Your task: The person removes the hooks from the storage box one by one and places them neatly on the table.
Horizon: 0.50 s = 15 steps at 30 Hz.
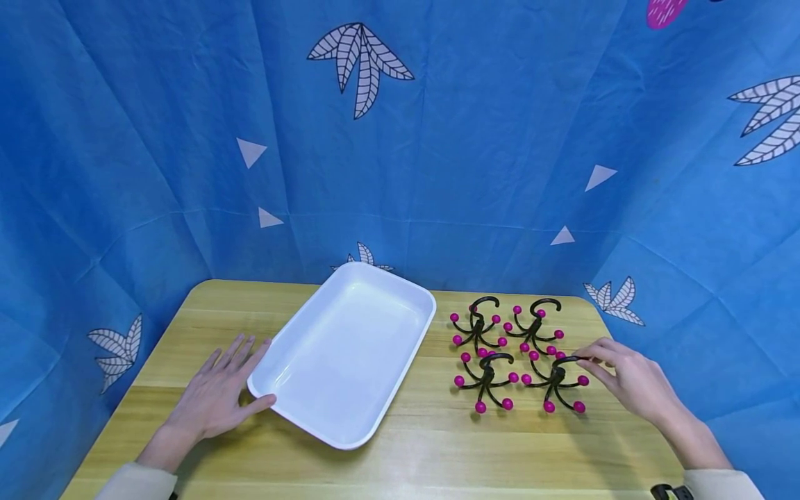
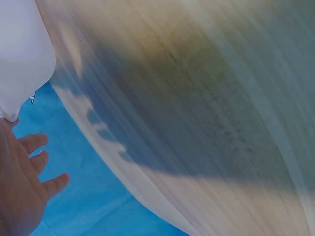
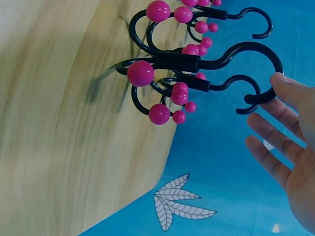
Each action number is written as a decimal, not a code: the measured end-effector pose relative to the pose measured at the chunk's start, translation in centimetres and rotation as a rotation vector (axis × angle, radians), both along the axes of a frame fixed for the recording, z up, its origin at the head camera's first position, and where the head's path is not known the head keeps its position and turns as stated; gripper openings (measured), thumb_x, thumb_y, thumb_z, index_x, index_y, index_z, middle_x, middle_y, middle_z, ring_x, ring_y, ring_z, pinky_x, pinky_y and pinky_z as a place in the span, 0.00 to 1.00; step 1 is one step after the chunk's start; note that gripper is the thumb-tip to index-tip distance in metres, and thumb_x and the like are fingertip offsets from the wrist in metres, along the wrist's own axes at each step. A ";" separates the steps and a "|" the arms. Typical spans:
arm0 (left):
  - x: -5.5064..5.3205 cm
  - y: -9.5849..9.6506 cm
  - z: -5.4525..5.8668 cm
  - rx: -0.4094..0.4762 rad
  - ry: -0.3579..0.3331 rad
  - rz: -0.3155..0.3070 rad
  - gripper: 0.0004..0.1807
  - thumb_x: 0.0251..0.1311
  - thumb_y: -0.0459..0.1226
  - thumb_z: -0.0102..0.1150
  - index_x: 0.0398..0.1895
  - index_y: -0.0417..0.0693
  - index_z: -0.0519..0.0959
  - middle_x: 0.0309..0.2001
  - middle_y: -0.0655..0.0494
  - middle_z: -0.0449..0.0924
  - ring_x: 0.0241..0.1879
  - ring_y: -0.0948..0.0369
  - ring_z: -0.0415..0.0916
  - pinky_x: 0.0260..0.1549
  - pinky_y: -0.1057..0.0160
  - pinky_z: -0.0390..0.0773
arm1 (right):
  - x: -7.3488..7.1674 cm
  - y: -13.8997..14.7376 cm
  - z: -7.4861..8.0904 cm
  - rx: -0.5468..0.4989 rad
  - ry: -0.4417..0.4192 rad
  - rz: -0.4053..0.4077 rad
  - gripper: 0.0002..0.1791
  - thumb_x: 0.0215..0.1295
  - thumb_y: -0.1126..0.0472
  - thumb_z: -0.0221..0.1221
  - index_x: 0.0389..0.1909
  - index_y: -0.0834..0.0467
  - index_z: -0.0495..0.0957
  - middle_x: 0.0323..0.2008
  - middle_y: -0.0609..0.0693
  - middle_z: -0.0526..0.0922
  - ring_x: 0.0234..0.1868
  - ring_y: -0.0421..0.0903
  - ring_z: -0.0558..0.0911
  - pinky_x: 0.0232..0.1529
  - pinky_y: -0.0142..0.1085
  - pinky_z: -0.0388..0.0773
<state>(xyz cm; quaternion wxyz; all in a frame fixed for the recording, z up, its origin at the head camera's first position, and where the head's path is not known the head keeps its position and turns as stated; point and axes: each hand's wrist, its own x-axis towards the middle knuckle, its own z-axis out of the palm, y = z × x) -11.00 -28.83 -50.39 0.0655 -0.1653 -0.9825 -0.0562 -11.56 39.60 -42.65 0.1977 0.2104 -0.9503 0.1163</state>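
A white rectangular tray (image 1: 340,354) sits at an angle on the wooden table. At its near left corner my left hand (image 1: 219,392) touches the rim, thumb along the edge and the other fingers straight and spread; the left wrist view catches these spread fingers (image 2: 32,142) beside the tray's white corner (image 2: 29,44). On the right, my right hand (image 1: 628,378) pinches the curved end of a black multi-arm hook hanger (image 1: 557,376) with pink ball tips. In the right wrist view, thumb and index finger meet on that hook's end, other fingers extended (image 3: 275,132).
Three more such hangers stand close by: one back left (image 1: 478,326), one back right (image 1: 535,328) and one front left (image 1: 487,377). The wooden table (image 1: 437,451) ends at a blue patterned curtain (image 1: 475,173) behind and at both sides.
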 end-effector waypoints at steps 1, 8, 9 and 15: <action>0.0 0.0 0.0 -0.001 -0.003 0.002 0.54 0.63 0.69 0.59 0.85 0.54 0.56 0.81 0.36 0.62 0.81 0.37 0.58 0.75 0.31 0.62 | 0.0 0.0 0.0 -0.001 -0.002 -0.002 0.14 0.57 0.67 0.74 0.42 0.47 0.90 0.37 0.41 0.88 0.28 0.28 0.76 0.17 0.28 0.64; 0.0 0.0 0.1 -0.005 -0.022 0.008 0.55 0.63 0.70 0.58 0.86 0.54 0.55 0.81 0.36 0.61 0.81 0.38 0.57 0.76 0.31 0.62 | -0.2 0.1 -0.1 -0.003 -0.014 -0.012 0.14 0.58 0.67 0.74 0.42 0.48 0.90 0.38 0.43 0.88 0.28 0.28 0.77 0.17 0.27 0.63; 0.0 0.0 0.1 -0.005 -0.024 0.008 0.55 0.63 0.70 0.58 0.86 0.54 0.55 0.81 0.36 0.61 0.82 0.38 0.57 0.76 0.31 0.62 | -0.3 0.1 -0.1 -0.001 -0.015 -0.012 0.13 0.58 0.67 0.74 0.42 0.48 0.90 0.38 0.44 0.89 0.28 0.29 0.77 0.17 0.27 0.63; 0.0 0.0 0.3 -0.008 -0.032 0.007 0.55 0.64 0.70 0.57 0.86 0.53 0.55 0.81 0.36 0.61 0.82 0.37 0.57 0.76 0.30 0.62 | -0.4 0.4 0.1 0.010 -0.048 -0.027 0.13 0.60 0.67 0.73 0.44 0.50 0.90 0.39 0.45 0.89 0.27 0.29 0.77 0.17 0.28 0.63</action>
